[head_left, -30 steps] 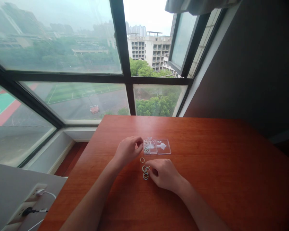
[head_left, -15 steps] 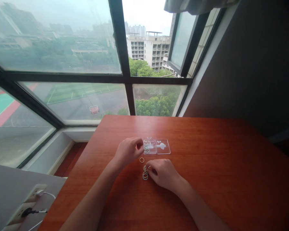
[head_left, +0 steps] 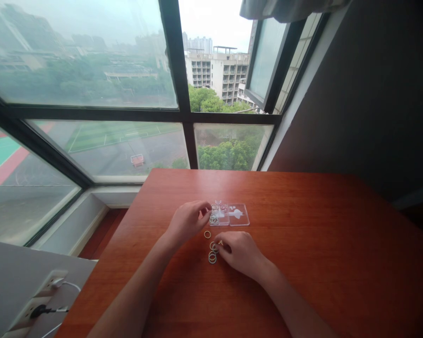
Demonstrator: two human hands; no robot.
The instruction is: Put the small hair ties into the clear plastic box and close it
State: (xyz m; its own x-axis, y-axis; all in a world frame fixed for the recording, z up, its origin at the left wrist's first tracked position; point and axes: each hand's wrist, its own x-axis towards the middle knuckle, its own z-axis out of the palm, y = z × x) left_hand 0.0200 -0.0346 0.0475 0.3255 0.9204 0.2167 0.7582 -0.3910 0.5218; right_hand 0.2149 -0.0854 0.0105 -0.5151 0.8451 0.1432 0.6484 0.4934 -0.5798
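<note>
A small clear plastic box (head_left: pixel 224 221) lies on the table with its see-through lid (head_left: pixel 245 218) folded out to the right. Several pale rings (head_left: pixel 214 219) are inside it. My left hand (head_left: pixel 190 218) is closed, thumb and forefinger pinched at the box's left edge. One loose ring (head_left: pixel 207 234) lies just in front of the box. Nearer to me is a small cluster of overlapping pale rings (head_left: pixel 212 257). My right hand (head_left: pixel 238 249) is at the cluster's right side, closed in a pinch on a ring (head_left: pixel 220 242) partly hidden by its fingertips.
The reddish-brown wooden table (head_left: pixel 320 244) reaches up to large dark-framed windows (head_left: pixel 186 115). One pane (head_left: pixel 268 65) stands open at the upper right. Wall sockets (head_left: pixel 38 305) with plugged-in cables are at the lower left, beside the table.
The fingertips of my right hand have shifted slightly at the ring cluster, and a ring there shows a little differently. My left hand stays at the box with only a slight finger movement.
</note>
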